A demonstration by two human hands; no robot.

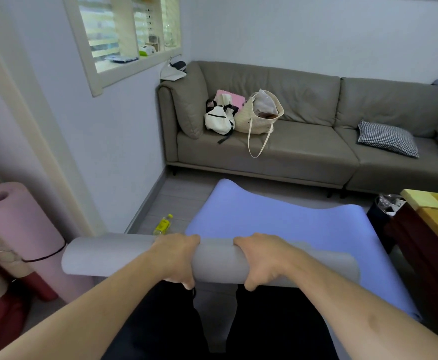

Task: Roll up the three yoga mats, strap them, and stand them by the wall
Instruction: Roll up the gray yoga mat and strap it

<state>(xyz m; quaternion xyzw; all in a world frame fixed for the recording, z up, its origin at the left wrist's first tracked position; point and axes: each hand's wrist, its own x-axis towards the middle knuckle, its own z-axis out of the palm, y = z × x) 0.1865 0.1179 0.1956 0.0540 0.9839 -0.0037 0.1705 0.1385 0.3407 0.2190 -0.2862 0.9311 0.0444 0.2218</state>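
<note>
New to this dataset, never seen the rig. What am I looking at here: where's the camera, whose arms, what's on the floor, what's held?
There is no machine here: one wide-angle camera sits on a person's head, looking forward and down, so the bare arms are the wearer's own. The left hand and right hand both grip the grey roll, which is the rolled part of the blue mat; the rest of it lies flat on the floor toward the sofa. A pink rolled mat, with a dark strap round it, stands at the left by the wall. A yellow bottle lies on the floor beside the blue mat. Bags sit on the sofa.
</note>
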